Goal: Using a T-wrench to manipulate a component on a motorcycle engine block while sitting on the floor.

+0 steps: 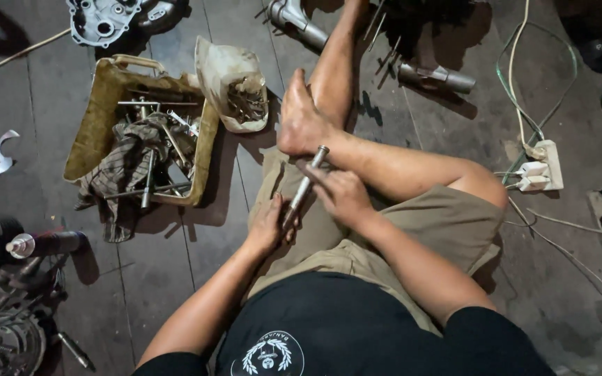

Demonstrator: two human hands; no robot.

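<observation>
I sit on a dark floor with one leg crossed over my lap. A slim grey metal rod [305, 185] lies slanted over my khaki shorts, its socket-like tip up near my foot [299, 118]. My left hand [267, 226] grips the rod's lower end. My right hand [341, 193] rests on the rod's upper half, fingers wrapped along it.
A tan plastic tray [99, 104] with wrenches and a checked rag sits to the left. Beside it stands a torn bag of bolts [237, 87]. Engine parts [106, 19] lie at the top, a power strip [543, 167] with cables on the right, a spray bottle [43, 244] lower left.
</observation>
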